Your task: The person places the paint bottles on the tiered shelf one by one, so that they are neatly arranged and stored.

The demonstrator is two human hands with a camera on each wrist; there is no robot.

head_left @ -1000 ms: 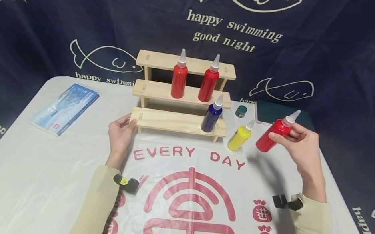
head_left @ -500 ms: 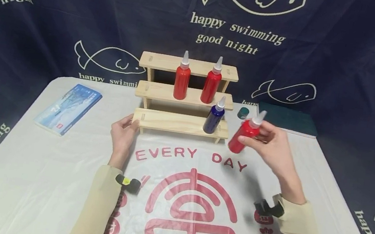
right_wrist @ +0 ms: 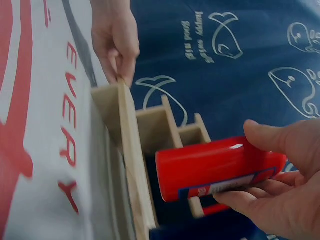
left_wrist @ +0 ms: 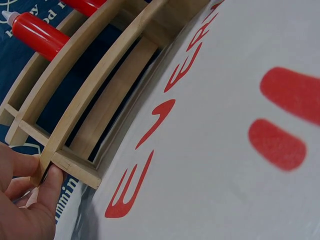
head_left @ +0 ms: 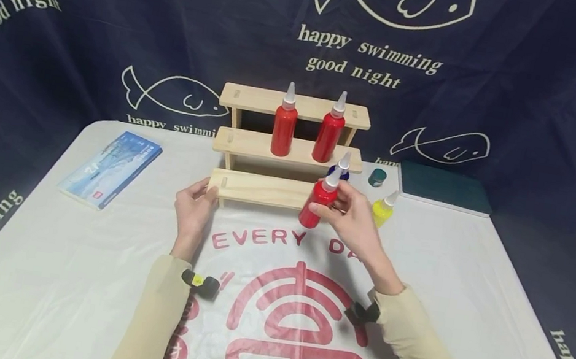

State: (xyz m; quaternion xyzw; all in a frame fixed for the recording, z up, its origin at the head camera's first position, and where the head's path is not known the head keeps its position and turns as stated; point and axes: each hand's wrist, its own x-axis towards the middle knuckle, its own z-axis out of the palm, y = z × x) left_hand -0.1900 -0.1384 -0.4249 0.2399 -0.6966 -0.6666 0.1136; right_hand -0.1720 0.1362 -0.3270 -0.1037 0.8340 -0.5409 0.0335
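Observation:
My right hand (head_left: 352, 214) grips a red squeeze bottle (head_left: 319, 200) with a white nozzle, slightly tilted, in front of the bottom step of a wooden three-step rack (head_left: 264, 188). In the right wrist view the fingers and thumb wrap the red bottle (right_wrist: 215, 167) near its top. My left hand (head_left: 196, 206) pinches the left end of the bottom step; the left wrist view shows thumb and fingers on that board's end (left_wrist: 47, 162). Two red bottles, one left (head_left: 283, 129) and one right (head_left: 329, 136), stand upright on the middle step. A blue bottle (head_left: 343, 164) is mostly hidden behind the held one.
A yellow bottle (head_left: 383, 209) stands on the table right of the rack, partly behind my right hand. A small dark green jar (head_left: 377, 177) and a dark green book (head_left: 443, 188) lie behind it. A blue-covered book (head_left: 113, 169) lies at the left.
My right hand has carried the red bottle leftward from the table's right side, past the yellow bottle, to the front of the rack. My left hand stays on the rack's end.

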